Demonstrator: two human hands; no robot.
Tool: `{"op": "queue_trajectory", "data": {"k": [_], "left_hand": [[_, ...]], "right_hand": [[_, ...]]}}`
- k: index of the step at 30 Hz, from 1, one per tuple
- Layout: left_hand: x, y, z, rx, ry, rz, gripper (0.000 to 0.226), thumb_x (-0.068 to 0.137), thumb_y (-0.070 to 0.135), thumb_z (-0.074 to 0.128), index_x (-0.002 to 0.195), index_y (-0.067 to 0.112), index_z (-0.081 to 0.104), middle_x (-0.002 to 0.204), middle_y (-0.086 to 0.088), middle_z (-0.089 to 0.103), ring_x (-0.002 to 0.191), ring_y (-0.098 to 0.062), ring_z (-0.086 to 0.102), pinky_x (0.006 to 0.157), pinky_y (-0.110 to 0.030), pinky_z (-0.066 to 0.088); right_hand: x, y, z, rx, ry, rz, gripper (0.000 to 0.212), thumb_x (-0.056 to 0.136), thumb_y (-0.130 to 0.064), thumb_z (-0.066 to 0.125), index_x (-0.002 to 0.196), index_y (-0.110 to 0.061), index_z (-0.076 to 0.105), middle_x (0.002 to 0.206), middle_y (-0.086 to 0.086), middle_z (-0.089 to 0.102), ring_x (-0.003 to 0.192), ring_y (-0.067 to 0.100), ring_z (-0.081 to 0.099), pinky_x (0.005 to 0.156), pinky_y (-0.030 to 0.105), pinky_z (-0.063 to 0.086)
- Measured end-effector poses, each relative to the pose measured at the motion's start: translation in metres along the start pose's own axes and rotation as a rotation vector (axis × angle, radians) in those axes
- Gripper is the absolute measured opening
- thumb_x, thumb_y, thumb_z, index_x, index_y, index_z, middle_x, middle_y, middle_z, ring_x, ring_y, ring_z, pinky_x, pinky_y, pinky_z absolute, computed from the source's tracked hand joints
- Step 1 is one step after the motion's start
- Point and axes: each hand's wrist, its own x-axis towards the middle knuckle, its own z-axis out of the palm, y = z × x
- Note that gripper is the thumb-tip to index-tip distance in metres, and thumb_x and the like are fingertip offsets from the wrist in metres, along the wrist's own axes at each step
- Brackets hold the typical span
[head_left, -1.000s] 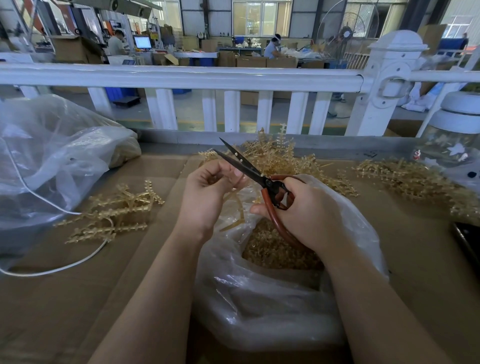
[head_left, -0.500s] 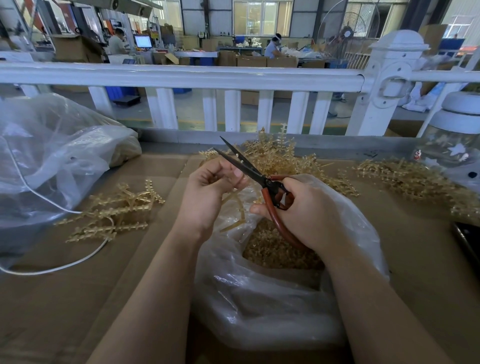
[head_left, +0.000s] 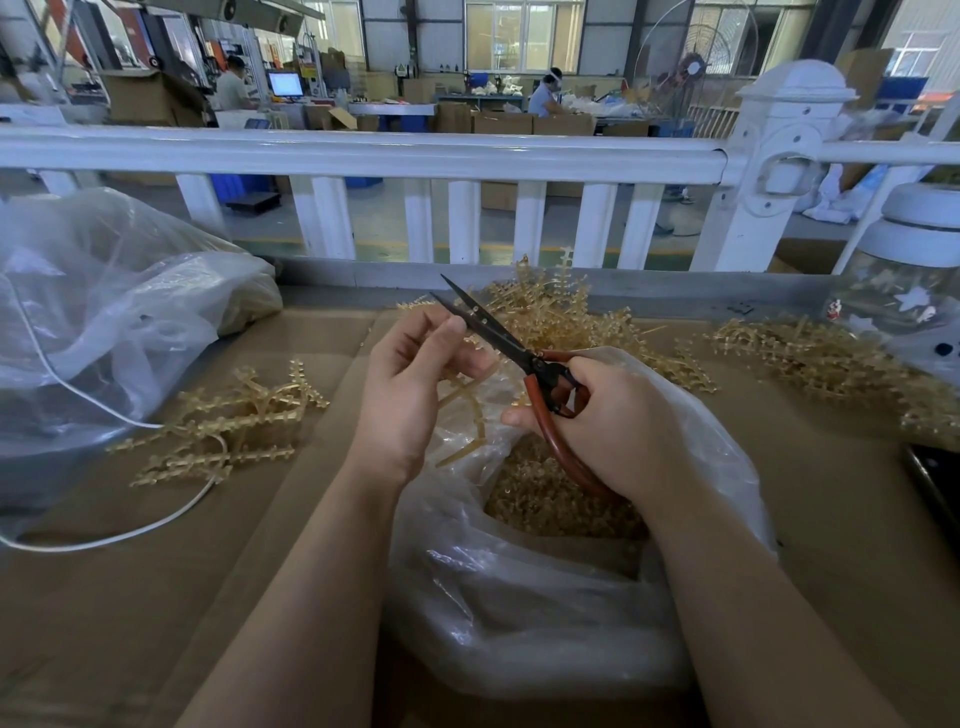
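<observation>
Snipping small amber pieces off a moulded plastic runner is, we judge, the step in hand, and in the head view it calls for a steady feed. Our left hand (head_left: 410, 384) pinches the runner (head_left: 482, 435) between thumb and fingertips, just above the mouth of the clear bag (head_left: 545, 623) at the near middle of the tabletop (head_left: 156, 597). Our right hand (head_left: 613, 421) has its grip curled round the red loop handles of the scissors (head_left: 519, 348). The dark blades stand parted, tips pointing far and left, just beside the left fingertips. We would do well to seat each piece deep between the blades, cut close to the stem, hold our fingertips behind the edge, and work over the bag so that the cut bits (head_left: 545, 504) drop in

The runner is a thin, bendy, translucent yellow strip curving down from the hand. The bag is glossy, crinkled film, and the bits inside look small and grainy. Spiky, comb-like runners lie in a far heap (head_left: 561, 306), a looser left cluster (head_left: 234, 426) and a right spread (head_left: 810, 358). The tabletop is matt brown cardboard
</observation>
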Motion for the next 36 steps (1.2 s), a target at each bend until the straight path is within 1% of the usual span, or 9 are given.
{"op": "queue_trajectory", "data": {"k": [4,7,12,16,23,28,30,33,36], "left_hand": [[-0.001,0.0003,0.0005,-0.067,-0.008,-0.034,0.009,0.092,0.02,0.058,0.09,0.012,0.062,0.068,-0.003,0.067,0.066,-0.013,0.064,0.069,-0.021,0.051],[-0.0005,-0.0013,-0.0008,-0.075,-0.03,-0.046,0.017,0.087,0.024,0.059,0.094,0.01,0.061,0.067,0.002,0.067,0.067,-0.01,0.063,0.074,-0.024,0.053],[0.0012,-0.0023,-0.0019,-0.079,-0.01,-0.049,0.004,0.093,0.009,0.058,0.091,0.009,0.062,0.069,-0.001,0.068,0.067,-0.011,0.064,0.071,-0.023,0.052],[0.002,-0.0026,-0.0004,-0.046,0.029,-0.05,0.022,0.095,-0.005,0.05,0.084,0.01,0.062,0.068,-0.005,0.069,0.065,-0.014,0.065,0.068,-0.023,0.053],[0.0005,-0.0008,0.0023,-0.024,0.019,-0.042,0.013,0.097,-0.005,0.047,0.093,0.002,0.057,0.072,-0.01,0.066,0.065,-0.014,0.064,0.068,-0.022,0.052],[0.0002,-0.0001,0.0025,-0.004,0.006,-0.042,0.014,0.099,-0.004,0.046,0.093,0.003,0.057,0.072,-0.009,0.065,0.067,-0.015,0.063,0.072,-0.026,0.054],[0.0002,-0.0003,0.0022,-0.006,0.005,-0.048,0.014,0.099,-0.004,0.046,0.093,0.003,0.057,0.069,-0.006,0.066,0.067,-0.015,0.063,0.07,-0.024,0.053],[-0.0004,-0.001,0.0028,0.006,-0.011,-0.042,0.011,0.099,-0.004,0.046,0.098,-0.003,0.057,0.068,-0.005,0.065,0.067,-0.015,0.062,0.07,-0.024,0.052],[-0.0007,-0.0006,0.0036,0.015,-0.012,-0.013,0.011,0.098,-0.007,0.046,0.1,-0.009,0.057,0.068,-0.007,0.064,0.066,-0.014,0.062,0.069,-0.022,0.052]], "right_hand": [[0.001,-0.0003,-0.0003,0.013,0.001,0.004,0.079,0.057,-0.098,0.042,0.088,-0.031,0.068,0.076,-0.019,0.065,0.069,-0.003,0.06,0.057,0.015,0.047],[0.0014,0.0002,0.0003,0.048,-0.015,0.009,0.08,0.055,-0.099,0.043,0.091,-0.033,0.068,0.078,-0.02,0.066,0.072,-0.002,0.061,0.06,0.019,0.051],[0.0003,0.0005,0.0003,0.079,-0.018,-0.006,0.08,0.055,-0.099,0.045,0.09,-0.032,0.069,0.077,-0.019,0.067,0.071,-0.001,0.062,0.061,0.021,0.053],[0.0011,0.0005,0.001,0.093,-0.049,0.003,0.083,0.053,-0.099,0.045,0.091,-0.029,0.07,0.078,-0.016,0.068,0.072,0.001,0.063,0.065,0.026,0.056],[-0.0001,0.001,0.0026,0.159,-0.094,0.025,0.076,0.052,-0.095,0.048,0.088,-0.031,0.067,0.077,-0.017,0.068,0.071,0.0,0.063,0.061,0.017,0.047],[-0.0001,0.0012,0.0041,0.165,-0.086,0.027,0.069,0.052,-0.094,0.047,0.083,-0.035,0.062,0.075,-0.018,0.067,0.069,-0.002,0.062,0.057,0.012,0.04],[-0.0003,0.0016,0.0045,0.177,-0.074,0.024,0.066,0.053,-0.094,0.049,0.08,-0.035,0.061,0.072,-0.017,0.066,0.07,-0.003,0.062,0.054,0.011,0.041],[0.0,0.0027,0.0051,0.185,-0.049,0.005,0.062,0.054,-0.094,0.049,0.077,-0.037,0.059,0.07,-0.015,0.065,0.078,-0.007,0.06,0.06,0.008,0.044],[0.0003,0.0027,0.0047,0.157,-0.037,-0.001,0.072,0.055,-0.096,0.047,0.081,-0.03,0.064,0.07,-0.015,0.065,0.077,-0.006,0.06,0.062,0.009,0.045]]}}
